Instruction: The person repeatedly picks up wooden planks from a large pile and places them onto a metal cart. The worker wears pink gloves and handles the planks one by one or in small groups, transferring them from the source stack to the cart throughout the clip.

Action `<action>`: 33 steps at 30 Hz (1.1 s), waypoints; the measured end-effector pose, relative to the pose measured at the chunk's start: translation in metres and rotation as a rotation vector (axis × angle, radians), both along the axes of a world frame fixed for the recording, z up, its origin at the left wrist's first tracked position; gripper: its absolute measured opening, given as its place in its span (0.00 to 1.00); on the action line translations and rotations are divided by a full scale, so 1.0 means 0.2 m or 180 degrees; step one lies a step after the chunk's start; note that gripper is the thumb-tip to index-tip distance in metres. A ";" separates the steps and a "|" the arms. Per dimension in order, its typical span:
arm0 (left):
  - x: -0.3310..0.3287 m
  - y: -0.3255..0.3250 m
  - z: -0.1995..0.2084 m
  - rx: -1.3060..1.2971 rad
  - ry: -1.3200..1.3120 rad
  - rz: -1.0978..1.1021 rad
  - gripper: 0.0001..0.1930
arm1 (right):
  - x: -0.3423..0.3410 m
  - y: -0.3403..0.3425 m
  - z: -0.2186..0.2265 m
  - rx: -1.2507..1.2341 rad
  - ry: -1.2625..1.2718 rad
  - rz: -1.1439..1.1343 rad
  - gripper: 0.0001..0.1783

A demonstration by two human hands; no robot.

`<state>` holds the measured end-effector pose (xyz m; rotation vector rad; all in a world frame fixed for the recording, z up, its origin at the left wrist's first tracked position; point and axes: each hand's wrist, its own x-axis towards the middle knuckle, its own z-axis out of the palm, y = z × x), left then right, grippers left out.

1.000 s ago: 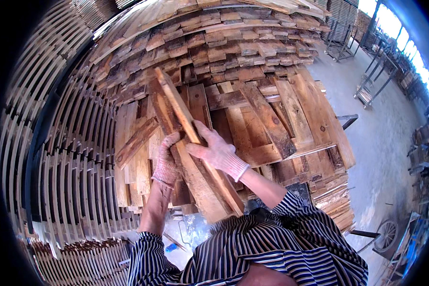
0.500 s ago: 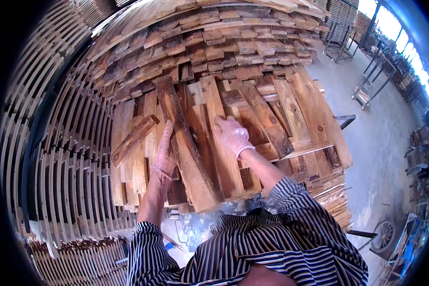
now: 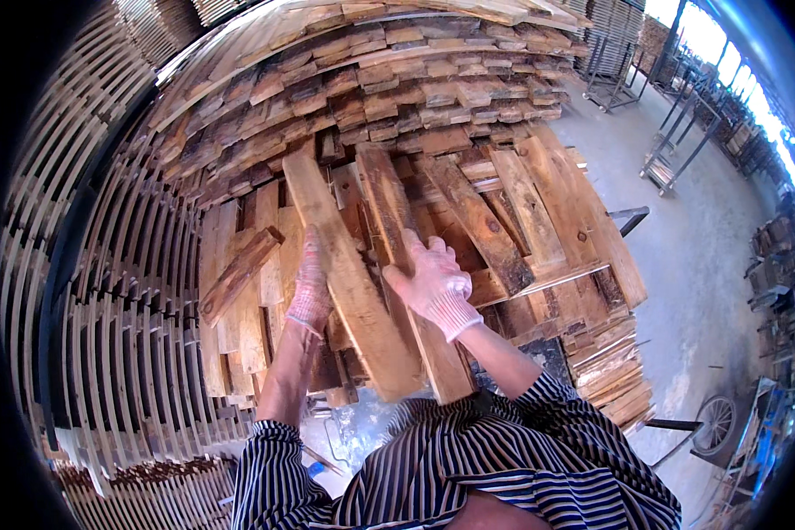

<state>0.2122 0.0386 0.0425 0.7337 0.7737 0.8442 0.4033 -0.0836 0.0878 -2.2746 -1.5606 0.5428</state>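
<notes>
My left hand (image 3: 309,281), in a pale work glove, lies along the left edge of a long pale board (image 3: 349,278). Its fingers point up along that edge; the thumb is hidden. The board's near end is smeared by motion. Just right of it, my gloved right hand (image 3: 435,281) grips a second, darker-faced board (image 3: 382,190) across its width, thumb by the left edge and fingers by the right. Both boards slant over a layer of other boards, their near ends close to my body. A short bark-edged board (image 3: 241,274) lies askew left of my left hand.
Stepped rows of stacked boards (image 3: 397,79) rise beyond the layer. Spaced slat stacks (image 3: 141,353) stand close on the left. Right of the pile, a metal bracket (image 3: 629,217) juts over the concrete floor (image 3: 680,291), with a wheeled metal rack (image 3: 667,168) and a spoked wheel (image 3: 718,424).
The left board has turned from a bark-streaked face to a pale one. The right board shows a darker face and has come toward me; my right hand has moved slightly nearer with it.
</notes>
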 end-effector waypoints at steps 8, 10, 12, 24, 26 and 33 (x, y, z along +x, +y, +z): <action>-0.03 -0.08 0.09 -0.0268 -0.0074 -0.0254 0.38 | 0.10 0.33 -0.15 0.0288 0.0270 0.0611 0.25; 0.02 -0.12 0.14 -0.0165 0.0053 -0.0221 0.41 | 0.17 0.28 -0.16 0.0472 -0.0382 0.0289 0.31; 0.05 -0.17 0.21 0.0016 0.0110 -0.0277 0.43 | 0.35 0.20 -0.21 0.1109 -0.1463 -0.0301 0.35; 0.56 -0.13 0.09 0.0241 0.1028 -0.0390 0.50 | 0.33 0.00 0.02 0.0512 0.0949 0.0693 0.58; 0.54 -0.06 0.05 0.1881 0.1211 -0.0432 0.45 | 0.44 0.00 -0.14 0.0618 0.0910 0.0367 0.58; -0.12 0.16 0.10 0.3073 0.2891 0.0475 0.38 | 0.32 0.25 -0.17 0.0110 0.0234 -0.0120 0.46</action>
